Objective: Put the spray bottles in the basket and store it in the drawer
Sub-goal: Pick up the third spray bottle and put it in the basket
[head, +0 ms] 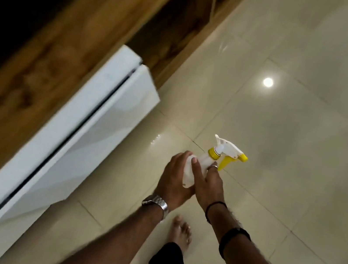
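A white spray bottle [204,160] with a yellow collar, trigger and nozzle is held above the floor, its head pointing up and right. My left hand [172,177] wraps the bottle's body from the left. My right hand [210,184] presses against it from the right, a ring on one finger. The white drawer front [90,131] of the cabinet on the left stands slightly out, with a dark gap along its top. No basket is in view.
A wooden countertop [49,60] runs diagonally over the white drawers on the left. Brown open shelving [183,18] lies beyond it. Glossy cream floor tiles [295,129] fill the right side. My bare foot [181,232] stands below my hands.
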`<state>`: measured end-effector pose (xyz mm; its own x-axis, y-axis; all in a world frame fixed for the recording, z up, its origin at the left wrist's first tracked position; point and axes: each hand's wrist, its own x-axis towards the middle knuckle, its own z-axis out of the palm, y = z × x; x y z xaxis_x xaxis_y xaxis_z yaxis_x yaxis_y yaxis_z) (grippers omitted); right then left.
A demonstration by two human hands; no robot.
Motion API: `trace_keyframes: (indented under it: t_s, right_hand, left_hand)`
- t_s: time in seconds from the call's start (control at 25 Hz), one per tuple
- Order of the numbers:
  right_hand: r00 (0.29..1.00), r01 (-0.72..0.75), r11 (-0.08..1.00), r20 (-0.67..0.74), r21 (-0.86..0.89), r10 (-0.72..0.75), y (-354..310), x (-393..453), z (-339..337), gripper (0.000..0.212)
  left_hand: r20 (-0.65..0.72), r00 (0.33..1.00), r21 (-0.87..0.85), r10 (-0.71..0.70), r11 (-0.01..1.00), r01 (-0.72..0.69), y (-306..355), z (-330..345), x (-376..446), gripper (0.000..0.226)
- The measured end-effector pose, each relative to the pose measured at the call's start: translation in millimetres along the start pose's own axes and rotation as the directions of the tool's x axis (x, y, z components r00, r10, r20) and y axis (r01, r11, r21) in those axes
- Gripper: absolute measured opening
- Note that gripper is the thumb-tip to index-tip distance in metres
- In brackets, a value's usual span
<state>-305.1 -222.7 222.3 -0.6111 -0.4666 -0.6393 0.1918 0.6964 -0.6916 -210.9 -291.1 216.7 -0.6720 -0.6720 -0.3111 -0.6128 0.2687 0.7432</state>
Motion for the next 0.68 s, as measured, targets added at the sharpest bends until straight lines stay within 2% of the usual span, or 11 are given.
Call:
trace_keyframes:
  t_s: [0.16,0.28,0.36,0.48,0.6,0.68]
  right_hand:
    - [0.959,0.269,0.942,0.148,-0.201,-0.242,-59.5,-61.6,52.7,0.042]
    - [0.860,0.486,0.819,0.336,-0.306,-0.384,-103.8,-115.2,119.6,0.054]
    - [0.793,0.593,0.718,0.420,-0.365,-0.441,-122.3,-146.4,164.4,0.067]
    - [0.669,0.725,0.567,0.595,-0.391,-0.445,-143.1,-214.8,262.7,0.094]
    - [0.515,0.832,0.482,0.704,-0.274,-0.488,-151.9,-292.3,369.2,0.067]
    - [0.419,0.861,0.487,0.746,-0.145,-0.518,-152.0,-344.2,436.2,0.060]
  left_hand:
    - [-0.203,0.974,-0.097,-0.103,0.992,0.085,-9.3,-85.9,-56.1,0.090]
    - [-0.400,0.889,-0.210,-0.223,0.967,0.148,-37.1,-157.0,-110.6,0.091]
    - [-0.472,0.826,-0.301,-0.309,0.937,0.179,-57.4,-196.5,-149.0,0.100]
    - [-0.631,0.663,-0.385,-0.403,0.904,0.183,-114.0,-268.0,-227.7,0.099]
    - [-0.760,0.492,-0.386,-0.424,0.904,0.183,-173.0,-337.4,-313.3,0.094]
    - [-0.786,0.410,-0.406,-0.463,0.886,0.224,-212.0,-375.9,-370.1,0.097]
